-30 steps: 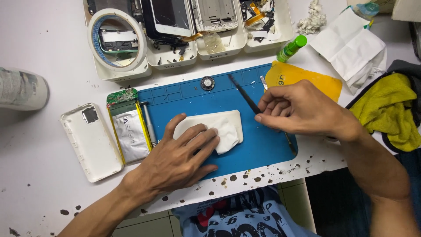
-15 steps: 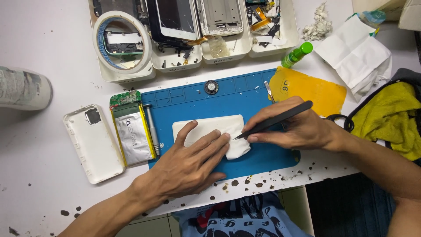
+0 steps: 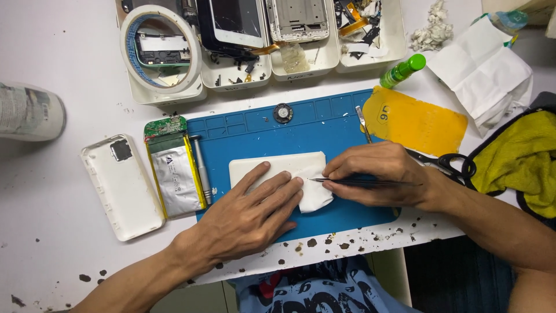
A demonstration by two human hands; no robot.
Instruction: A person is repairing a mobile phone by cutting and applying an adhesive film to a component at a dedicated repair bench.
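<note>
Two hands are working over the blue mat (image 3: 347, 124), the left hand (image 3: 249, 217) lying flat and spread on the white case (image 3: 272, 165) at mat centre, the right hand (image 3: 376, 174) pinching tweezers (image 3: 359, 182), best kept shallow at the cloth (image 3: 315, 194).

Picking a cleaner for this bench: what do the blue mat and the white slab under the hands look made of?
Blue rectangular work mat: probably silicone rubber, matte, with moulded compartments along its top edge. White flat rounded slab: seemingly hard plastic, smooth, faintly glossy; partly hidden by the left hand.
</note>
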